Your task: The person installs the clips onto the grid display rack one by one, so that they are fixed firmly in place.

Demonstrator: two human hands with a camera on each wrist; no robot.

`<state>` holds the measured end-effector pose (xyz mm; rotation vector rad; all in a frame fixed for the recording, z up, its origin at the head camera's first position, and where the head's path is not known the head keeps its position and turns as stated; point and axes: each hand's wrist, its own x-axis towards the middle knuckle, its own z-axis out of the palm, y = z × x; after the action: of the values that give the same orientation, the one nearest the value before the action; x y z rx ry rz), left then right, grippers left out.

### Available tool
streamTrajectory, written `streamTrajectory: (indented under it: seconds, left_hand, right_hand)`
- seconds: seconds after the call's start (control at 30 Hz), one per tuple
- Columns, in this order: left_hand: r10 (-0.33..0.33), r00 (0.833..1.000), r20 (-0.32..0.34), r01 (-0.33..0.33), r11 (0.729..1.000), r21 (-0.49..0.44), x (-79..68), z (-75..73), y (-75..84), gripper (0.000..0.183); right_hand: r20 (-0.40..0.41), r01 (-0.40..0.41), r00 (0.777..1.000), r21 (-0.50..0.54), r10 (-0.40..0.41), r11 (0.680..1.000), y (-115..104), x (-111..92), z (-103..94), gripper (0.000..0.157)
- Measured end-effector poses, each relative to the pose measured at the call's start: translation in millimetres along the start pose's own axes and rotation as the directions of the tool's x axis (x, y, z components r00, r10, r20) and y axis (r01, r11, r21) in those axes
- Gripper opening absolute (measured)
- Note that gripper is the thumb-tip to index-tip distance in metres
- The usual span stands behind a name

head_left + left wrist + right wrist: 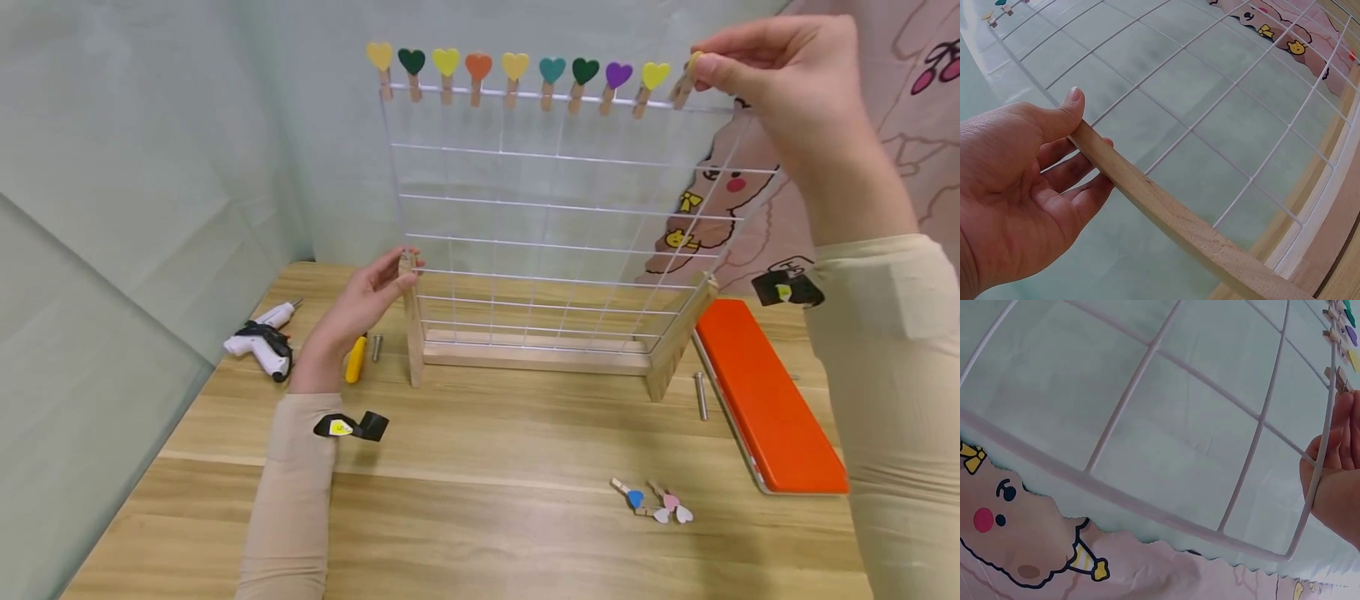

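Clothespin point(682, 90) pinched by right hand point(806, 75), yellow heart point(696, 61) mostly hidden; left hand point(363, 302) grips wooden post point(414, 333).

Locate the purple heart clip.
In the head view, the purple heart clip is atop the wire grid, right of centre, between a dark green heart clip and a bright yellow heart clip.

Head view from above, facing forward and down, both wrist views closer, all sharing the wire grid point(547, 206)
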<state>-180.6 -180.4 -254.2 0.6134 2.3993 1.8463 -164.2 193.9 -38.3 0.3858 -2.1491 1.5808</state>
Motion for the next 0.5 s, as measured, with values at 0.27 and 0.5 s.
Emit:
streamTrajectory:
  seconds: [0.27,0.5]
  left_hand:
    - [0.001,1.0,-0.002,-0.001,1.0,-0.001,0.4,-0.3,0.0,0.046]
    - [0.005,1.0,-0.004,-0.005,1.0,-0.011,0.5,-0.3,-0.8,0.047]
  right_hand:
    - [-0.01,0.013,1.0,-0.076,-0.014,0.997,0.3,-3.8,6.5,0.034]
    - [-0.001,0.002,1.0,-0.12,-0.003,0.993,0.1,-5.4,9.4,0.035]
